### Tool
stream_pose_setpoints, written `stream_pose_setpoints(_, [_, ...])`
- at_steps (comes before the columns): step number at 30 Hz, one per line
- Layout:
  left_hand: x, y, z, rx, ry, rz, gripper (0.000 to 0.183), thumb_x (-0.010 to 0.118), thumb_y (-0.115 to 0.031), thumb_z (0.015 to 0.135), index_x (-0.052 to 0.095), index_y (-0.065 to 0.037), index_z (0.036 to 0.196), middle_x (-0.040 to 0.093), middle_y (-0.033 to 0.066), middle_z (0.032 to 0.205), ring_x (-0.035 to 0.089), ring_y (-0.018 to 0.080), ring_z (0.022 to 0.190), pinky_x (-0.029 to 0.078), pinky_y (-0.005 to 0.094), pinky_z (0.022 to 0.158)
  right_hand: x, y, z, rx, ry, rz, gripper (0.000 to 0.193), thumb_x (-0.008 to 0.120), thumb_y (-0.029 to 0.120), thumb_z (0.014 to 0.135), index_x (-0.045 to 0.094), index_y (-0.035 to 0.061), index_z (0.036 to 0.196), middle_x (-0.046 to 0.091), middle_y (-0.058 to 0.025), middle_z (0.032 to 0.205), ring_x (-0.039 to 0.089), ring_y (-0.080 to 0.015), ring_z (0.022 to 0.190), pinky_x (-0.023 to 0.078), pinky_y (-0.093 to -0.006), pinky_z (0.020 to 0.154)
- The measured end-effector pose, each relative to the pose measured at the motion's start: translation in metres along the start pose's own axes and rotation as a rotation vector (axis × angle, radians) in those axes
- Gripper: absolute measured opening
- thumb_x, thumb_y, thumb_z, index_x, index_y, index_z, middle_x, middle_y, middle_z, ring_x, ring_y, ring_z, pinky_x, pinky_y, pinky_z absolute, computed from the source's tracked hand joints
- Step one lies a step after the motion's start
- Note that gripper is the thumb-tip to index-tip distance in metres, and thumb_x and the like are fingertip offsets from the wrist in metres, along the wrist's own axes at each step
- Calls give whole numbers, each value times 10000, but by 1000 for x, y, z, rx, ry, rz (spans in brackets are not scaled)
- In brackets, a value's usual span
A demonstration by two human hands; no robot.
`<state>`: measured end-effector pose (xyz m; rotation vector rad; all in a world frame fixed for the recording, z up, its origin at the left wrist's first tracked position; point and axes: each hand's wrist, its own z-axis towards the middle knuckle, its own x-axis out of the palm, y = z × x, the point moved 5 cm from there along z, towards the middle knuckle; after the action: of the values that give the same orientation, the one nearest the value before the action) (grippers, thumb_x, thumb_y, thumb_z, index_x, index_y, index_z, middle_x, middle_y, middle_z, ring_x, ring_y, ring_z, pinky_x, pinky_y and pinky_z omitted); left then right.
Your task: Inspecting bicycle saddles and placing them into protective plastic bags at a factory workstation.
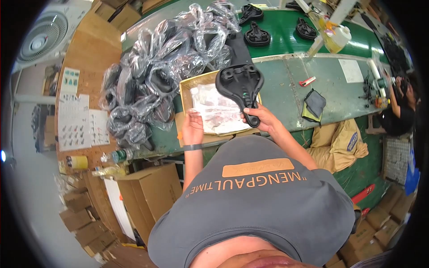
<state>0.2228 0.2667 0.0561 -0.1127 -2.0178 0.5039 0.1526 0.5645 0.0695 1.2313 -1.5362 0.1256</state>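
Note:
A black bicycle saddle (239, 85) is in my right hand (262, 119), gripped by its narrow nose. Its underside faces up and its wide end points away from me. Below it stands a shallow cardboard box (184, 100) with a stack of clear plastic bags inside. At the box's near left side, the fingers of my left hand (193, 129) pinch the edge of a plastic bag (212, 111), which spreads over the stack toward the saddle. Part of the box is hidden behind the saddle.
Bagged saddles (170, 58) are heaped left of the box. Unwrapped saddles (257, 35) lie on the green surface beyond. To the right are a red cutter (307, 81), a dark cloth (314, 105) and a yellow-liquid bottle (336, 39). A cardboard carton (152, 192) stands near left. Another person (400, 111) is far right.

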Motion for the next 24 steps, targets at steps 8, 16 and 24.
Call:
stream_pose_setpoints(8, [39, -10, 0, -65, -14, 780, 138, 769, -204, 996, 733, -72, 1017, 569, -88, 767, 435, 14, 562, 324, 208, 492, 46, 33, -22, -203, 86, -603, 815, 844, 82, 822, 434, 3, 1522, 675, -156, 1233, 670, -238, 1138, 563, -388, 963])
stream_pose_setpoints(16, [133, 2, -12, 497, 156, 1004, 150, 737, -125, 1015, 767, 6, 1081, 647, -30, 815, 575, 74, 735, 440, 221, 692, 67, 36, -33, -412, -96, -1658, 956, 824, 36, 786, 353, 104, 1615, 646, -251, 1358, 644, -453, 1206, 533, -512, 992])
stream_pose_setpoints(24, [187, 19, -70, 254, 952, 1292, 92, 718, -14, 950, 766, 10, 1024, 725, 75, 897, 666, 158, 807, 505, 302, 711, 32, 41, -8, -257, -460, -1557, 1179, 834, 32, 784, 100, 152, 1698, 657, -306, 1299, 681, -475, 1140, 553, -516, 941])
